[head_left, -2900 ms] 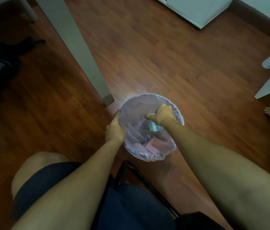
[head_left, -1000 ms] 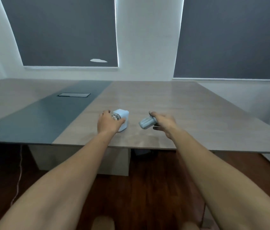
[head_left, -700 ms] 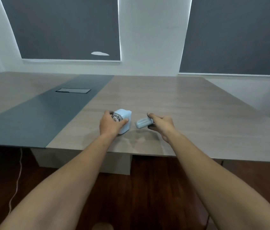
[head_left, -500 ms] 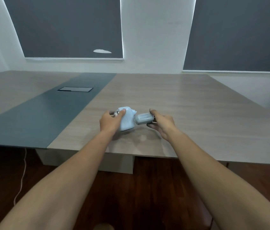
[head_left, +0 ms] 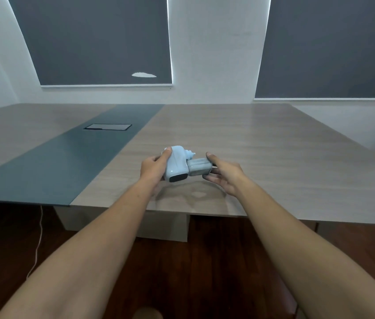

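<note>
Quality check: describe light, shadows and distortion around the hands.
Head view: dim, even light; soft shadows on the table below the left hand gripping the blue device and the right hand pinching its grey tray; wide-angle bowing tilts the blinds.

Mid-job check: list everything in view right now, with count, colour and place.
device: one, pale blue with a dark end face, held over the table near its front edge
tray: one, translucent grey, its end against the device's right side
table: one, light wood tone, fills the middle of the view
strip: one, dark blue-grey, runs along the table's left half
hatch: one, dark, set in the strip farther back
blinds: two, dark grey, on the white back wall
cable: one, white, hangs to the floor at left
floor: dark brown wood, under the table
left hand: grips the device
right hand: pinches the tray
</note>
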`<state>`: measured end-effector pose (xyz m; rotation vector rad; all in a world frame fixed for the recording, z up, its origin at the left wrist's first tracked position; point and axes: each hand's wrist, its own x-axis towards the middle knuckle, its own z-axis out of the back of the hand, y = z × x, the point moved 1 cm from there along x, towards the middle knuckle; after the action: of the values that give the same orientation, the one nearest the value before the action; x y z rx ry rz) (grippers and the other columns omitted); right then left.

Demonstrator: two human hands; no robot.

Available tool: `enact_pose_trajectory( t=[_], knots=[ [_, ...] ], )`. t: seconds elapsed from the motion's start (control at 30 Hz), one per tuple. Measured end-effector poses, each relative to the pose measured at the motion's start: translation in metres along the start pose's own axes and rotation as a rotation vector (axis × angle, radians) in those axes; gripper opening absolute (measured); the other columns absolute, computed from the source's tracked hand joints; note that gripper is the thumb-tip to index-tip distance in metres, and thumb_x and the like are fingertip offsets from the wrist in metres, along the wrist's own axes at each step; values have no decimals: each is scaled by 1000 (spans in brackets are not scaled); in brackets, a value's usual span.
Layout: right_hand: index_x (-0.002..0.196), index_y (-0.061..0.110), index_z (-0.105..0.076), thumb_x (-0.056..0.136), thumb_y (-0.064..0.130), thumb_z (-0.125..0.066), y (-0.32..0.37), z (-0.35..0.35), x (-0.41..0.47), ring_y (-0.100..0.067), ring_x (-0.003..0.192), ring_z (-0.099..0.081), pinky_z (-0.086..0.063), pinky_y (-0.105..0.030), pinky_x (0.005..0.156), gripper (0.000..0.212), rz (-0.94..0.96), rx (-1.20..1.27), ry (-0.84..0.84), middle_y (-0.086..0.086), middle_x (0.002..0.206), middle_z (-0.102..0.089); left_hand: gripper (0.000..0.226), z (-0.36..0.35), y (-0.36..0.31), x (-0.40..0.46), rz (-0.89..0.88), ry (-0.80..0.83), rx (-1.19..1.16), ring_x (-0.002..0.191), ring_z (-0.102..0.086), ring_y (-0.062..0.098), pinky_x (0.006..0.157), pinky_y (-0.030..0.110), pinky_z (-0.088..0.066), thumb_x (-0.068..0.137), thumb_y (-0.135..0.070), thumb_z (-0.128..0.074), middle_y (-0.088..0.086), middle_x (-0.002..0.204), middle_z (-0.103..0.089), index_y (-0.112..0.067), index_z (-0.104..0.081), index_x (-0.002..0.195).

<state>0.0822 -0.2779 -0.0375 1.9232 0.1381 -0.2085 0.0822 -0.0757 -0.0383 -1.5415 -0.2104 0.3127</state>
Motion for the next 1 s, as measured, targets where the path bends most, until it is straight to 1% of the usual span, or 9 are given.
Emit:
enact_pose_trajectory(
  t=[0.13, 0.27, 0.37, 0.47, 0.63, 0.77, 0.83, 0.93, 1.0],
  knots=[
    [111, -6, -63, 82, 19, -78, 2, 2, -5, -26, 86, -71, -60, -44, 84, 41, 4, 5, 36, -19, 103, -69, 45, -4, -4, -5, -14, 22, -13, 89, -70, 24, 81, 37, -59, 80, -53, -68, 8, 107, -74, -13, -69, 101],
    [118, -9, -61, 82, 22, -78, 0, -2, -8, -31, 93, -71, -59, -44, 86, 50, 30, -32, 71, -24, 117, -69, 45, -17, -10, -16, -52, 84, -55, 85, -70, 22, 66, 32, -59, 83, -46, -70, 8, 104, -73, -9, -68, 108],
    [121, -4, -60, 80, 30, -79, -2, -8, -13, -34, 95, -72, -61, -42, 80, 56, 21, -79, 82, -21, 118, -68, 42, -24, -15, -22, -58, 126, -87, 91, -72, 25, 64, 33, -59, 83, -41, -72, 9, 106, -72, -9, -66, 109],
    [124, 1, -59, 78, 36, -80, -4, -11, -16, -32, 99, -71, -61, -40, 76, 61, -5, -72, 92, -16, 120, -68, 49, -26, -17, -25, -46, 132, -109, 98, -73, 27, 63, 33, -58, 80, -40, -76, 9, 110, -72, -7, -63, 115],
    [125, 5, -60, 79, 43, -77, -6, -15, -18, -32, 101, -67, -60, -40, 77, 62, -48, -174, 114, -11, 117, -67, 61, -13, -17, -26, -40, 98, -110, 99, -72, 23, 61, 32, -60, 73, -38, -83, 8, 115, -69, -6, -59, 119],
    [124, 6, -61, 81, 47, -73, -9, -24, -17, -33, 103, -67, -60, -43, 81, 60, -35, -281, 87, -11, 124, -63, 50, -1, -14, -28, -91, 21, -61, 85, -70, 16, 73, 38, -62, 72, -30, -84, 6, 106, -68, -7, -63, 112],
    [116, 9, -60, 83, 47, -71, -11, -29, -18, -34, 102, -68, -61, -44, 80, 51, -15, -289, 49, -12, 123, -60, 51, 8, -11, -26, -112, -57, -29, 88, -71, 17, 83, 41, -61, 67, -33, -86, 5, 103, -71, -10, -67, 109],
    [109, 12, -59, 85, 43, -70, -15, -31, -17, -32, 100, -68, -61, -42, 76, 40, 18, -299, -9, -11, 118, -60, 60, 28, -9, -24, -144, -237, 114, 95, -69, 18, 92, 33, -55, 63, -37, -87, 1, 104, -72, -12, -68, 114],
    [108, 11, -60, 85, 41, -70, -18, -30, -15, -29, 96, -69, -62, -42, 73, 39, 43, -308, -47, -11, 117, -62, 61, 42, -7, -26, -170, -342, 186, 96, -67, 19, 91, 29, -52, 64, -35, -86, 3, 106, -71, -12, -66, 116]
  ],
)
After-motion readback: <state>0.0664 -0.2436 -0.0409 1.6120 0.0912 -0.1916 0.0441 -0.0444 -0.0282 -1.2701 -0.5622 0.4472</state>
